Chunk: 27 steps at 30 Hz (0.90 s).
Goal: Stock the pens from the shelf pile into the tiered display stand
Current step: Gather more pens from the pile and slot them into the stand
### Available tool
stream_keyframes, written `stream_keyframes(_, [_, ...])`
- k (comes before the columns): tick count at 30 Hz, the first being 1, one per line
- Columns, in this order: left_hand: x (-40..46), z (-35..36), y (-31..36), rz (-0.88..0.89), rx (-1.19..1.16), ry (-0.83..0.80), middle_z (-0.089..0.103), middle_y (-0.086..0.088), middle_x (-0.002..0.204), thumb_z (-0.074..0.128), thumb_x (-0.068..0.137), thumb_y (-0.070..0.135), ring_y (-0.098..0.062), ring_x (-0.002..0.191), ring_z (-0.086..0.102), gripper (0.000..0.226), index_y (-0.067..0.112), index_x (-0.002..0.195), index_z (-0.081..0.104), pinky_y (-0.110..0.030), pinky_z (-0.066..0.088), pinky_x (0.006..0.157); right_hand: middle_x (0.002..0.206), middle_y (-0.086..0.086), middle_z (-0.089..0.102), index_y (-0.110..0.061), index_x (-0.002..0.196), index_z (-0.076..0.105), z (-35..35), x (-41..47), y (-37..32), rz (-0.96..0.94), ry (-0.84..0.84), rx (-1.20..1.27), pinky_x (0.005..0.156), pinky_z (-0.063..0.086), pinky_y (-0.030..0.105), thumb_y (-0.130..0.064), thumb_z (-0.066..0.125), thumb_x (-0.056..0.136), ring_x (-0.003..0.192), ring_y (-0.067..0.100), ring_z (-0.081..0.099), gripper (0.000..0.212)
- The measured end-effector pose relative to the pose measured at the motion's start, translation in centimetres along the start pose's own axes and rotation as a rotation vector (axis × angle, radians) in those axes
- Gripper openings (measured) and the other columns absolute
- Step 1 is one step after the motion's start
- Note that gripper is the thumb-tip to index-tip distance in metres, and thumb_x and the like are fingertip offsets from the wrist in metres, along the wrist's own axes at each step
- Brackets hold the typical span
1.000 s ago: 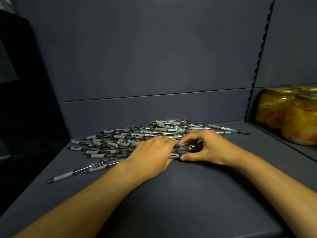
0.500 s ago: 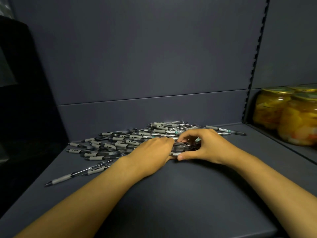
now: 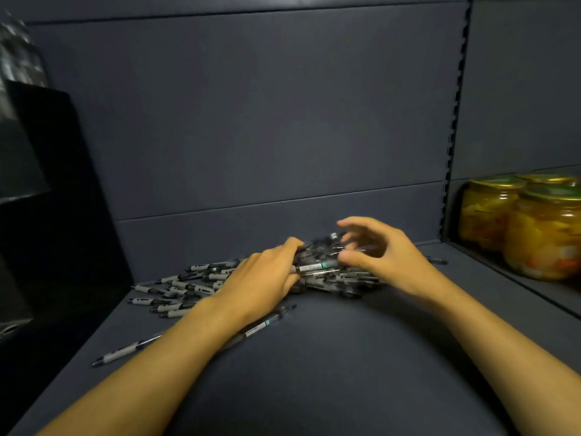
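Note:
A pile of grey-grip pens lies at the back of the dark shelf. My left hand grips a bundle of pens at the pile's middle, fingers curled over it. My right hand hovers just right of the bundle, blurred, with its fingers loosely spread and thumb apart, closed on nothing. One loose pen lies under my left wrist, and another pen lies near the shelf's left front. No tiered stand is plainly visible.
Glass jars of yellow preserves stand on the neighbouring shelf to the right, behind a slotted upright. A black boxy object fills the left side. The back panel rises directly behind the pile.
Both hands moved back into the pile. My right hand let go of the bundle and opened its fingers, while my left hand kept hold. One pen now lies loose under my left wrist.

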<state>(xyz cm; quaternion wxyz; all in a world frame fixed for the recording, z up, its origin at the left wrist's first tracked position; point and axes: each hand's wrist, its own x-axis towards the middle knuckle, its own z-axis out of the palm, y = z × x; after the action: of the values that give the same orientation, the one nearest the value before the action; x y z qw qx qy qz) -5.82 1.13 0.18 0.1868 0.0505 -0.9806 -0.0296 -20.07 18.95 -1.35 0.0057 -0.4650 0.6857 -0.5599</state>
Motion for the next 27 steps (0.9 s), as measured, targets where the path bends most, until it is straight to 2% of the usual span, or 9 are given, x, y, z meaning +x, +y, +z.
stream_keyframes(6, [0.3, -1.7, 1.7, -0.11, -0.711, 0.375, 0.067, 0.008, 0.084, 0.052, 0.101, 0.023, -0.008, 0.07, 0.067, 0.004, 0.024, 0.104, 0.054, -0.034, 0.055, 0.072, 0.111, 0.0, 0.072, -0.026, 0.119, 0.062, 0.4, 0.2, -3.4, -0.042, 0.086, 0.257, 0.084, 0.056, 0.026, -0.038, 0.073, 0.071, 0.1, 0.016, 0.07, 0.05])
stream_keyframes(9, [0.4, -1.0, 4.0, -0.134, -1.014, 0.364, 0.07, 0.005, 0.088, 0.048, 0.102, 0.015, -0.011, 0.068, 0.065, 0.014, 0.021, 0.112, 0.058, -0.035, 0.056, 0.064, 0.122, -0.006, 0.067, -0.035, 0.124, 0.055, 2.3, 0.7, -5.6, -0.037, 0.001, 0.25, 0.082, 0.057, 0.024, -0.038, 0.075, 0.069, 0.106, 0.007, 0.068, 0.058])
stream_keyframes(11, [0.7, 0.3, 4.9, -0.169, -1.127, 0.376, 0.072, 0.002, 0.096, 0.048, 0.102, 0.008, -0.002, 0.074, 0.067, 0.02, 0.013, 0.117, 0.059, -0.023, 0.055, 0.063, 0.123, -0.01, 0.067, -0.037, 0.129, 0.051, 3.6, 0.8, -6.2, -0.018, -0.025, 0.204, 0.083, 0.056, 0.023, -0.032, 0.08, 0.075, 0.109, 0.003, 0.066, 0.061])
stream_keyframes(15, [1.2, 3.6, 4.7, -0.189, -1.181, 0.426, 0.072, 0.0, 0.113, 0.052, 0.099, 0.013, -0.007, 0.107, 0.068, 0.023, 0.011, 0.12, 0.06, -0.031, 0.054, 0.093, 0.11, -0.021, 0.068, -0.05, 0.121, 0.047, 5.2, 0.7, -5.9, 0.016, 0.053, 0.069, 0.097, 0.05, 0.026, -0.03, 0.076, 0.084, 0.105, -0.007, 0.063, 0.051])
stream_keyframes(18, [1.4, 5.0, 4.1, -0.194, -1.183, 0.484, 0.073, 0.002, 0.109, 0.052, 0.092, 0.018, -0.009, 0.106, 0.068, 0.025, 0.013, 0.115, 0.061, -0.028, 0.054, 0.089, 0.1, -0.032, 0.059, -0.052, 0.125, 0.038, 6.0, 0.4, -6.0, 0.035, 0.056, -0.001, 0.082, 0.046, 0.007, -0.032, 0.07, 0.09, 0.094, -0.021, 0.057, 0.051])
stream_keyframes(20, [1.3, 5.1, 4.3, -0.188, -0.97, 0.571, 0.074, 0.005, 0.091, 0.043, 0.101, 0.011, -0.005, 0.09, 0.068, 0.02, 0.011, 0.103, 0.063, -0.022, 0.053, 0.078, 0.106, -0.031, 0.056, -0.043, 0.141, 0.03, 6.5, 0.1, -6.0, 0.035, 0.042, -0.002, 0.081, 0.042, 0.004, -0.037, 0.069, 0.09, 0.099, -0.017, 0.056, 0.065])
stream_keyframes(22, [1.3, 5.4, 5.0, -0.167, -0.982, 0.577, 0.068, 0.007, 0.073, 0.033, 0.104, 0.013, -0.004, 0.075, 0.063, 0.033, 0.014, 0.087, 0.062, -0.025, 0.05, 0.075, 0.117, -0.025, 0.054, -0.043, 0.144, 0.025, 7.1, -0.2, -5.8, 0.027, 0.057, 0.011, 0.088, 0.038, 0.008, -0.04, 0.07, 0.088, 0.111, -0.008, 0.054, 0.072])
stream_keyframes(25, [1.3, 5.4, 5.3, -0.172, -1.045, 0.573, 0.067, 0.006, 0.081, 0.036, 0.101, 0.023, -0.006, 0.083, 0.061, 0.031, 0.017, 0.093, 0.065, -0.025, 0.048, 0.083, 0.125, -0.014, 0.057, -0.044, 0.142, 0.027, 7.6, -0.6, -5.2, 0.006, 0.127, 0.008, 0.095, 0.04, 0.017, -0.038, 0.067, 0.091, 0.119, 0.001, 0.055, 0.065])
stream_keyframes(27, [0.7, 6.1, 4.6, -0.08, -1.075, 0.487, 0.067, 0.003, 0.101, 0.042, 0.102, 0.01, 0.003, 0.09, 0.059, 0.022, 0.009, 0.114, 0.061, -0.012, 0.048, 0.084, 0.124, -0.012, 0.057, -0.043, 0.144, 0.027, 7.8, -0.6, -4.9, -0.005, 0.138, -0.011, 0.095, 0.041, 0.016, -0.035, 0.063, 0.094, 0.118, 0.002, 0.055, 0.062])
